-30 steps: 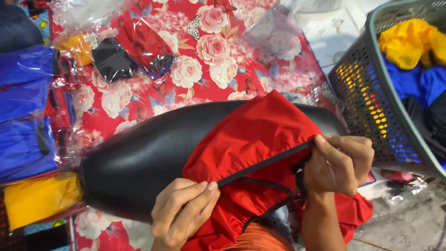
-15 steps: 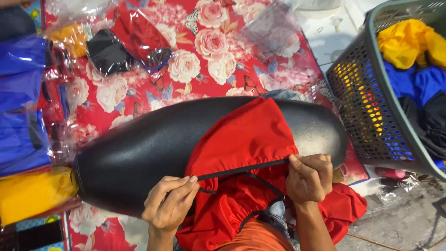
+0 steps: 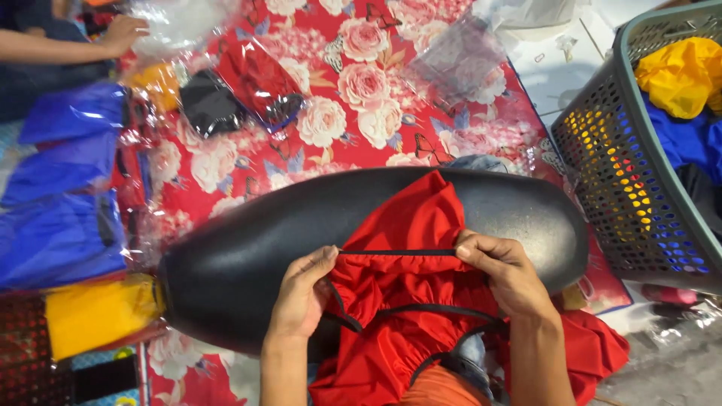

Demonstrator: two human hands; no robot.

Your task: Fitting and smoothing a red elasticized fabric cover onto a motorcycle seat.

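A red fabric cover (image 3: 410,225) with black elastic edging lies draped over a long black padded seat (image 3: 248,240) in front of me. My left hand (image 3: 304,293) pinches the black edge at its left end. My right hand (image 3: 500,271) pinches the same edge at its right end, so the elastic runs taut and level between them. More of the red fabric bunches below my hands and spills off to the right (image 3: 594,353).
A grey-green mesh basket (image 3: 602,173) with yellow and blue fabric stands at the right. Bagged blue (image 3: 64,225), yellow (image 3: 98,312), black (image 3: 210,105) and red (image 3: 259,79) items lie on a rose-print cloth (image 3: 353,113). Another person's hand (image 3: 120,34) is at the top left.
My hands have slid apart along the black edge and pulled it straight and level. The red fabric has been drawn down toward me, leaving more of the seat's right end bare.
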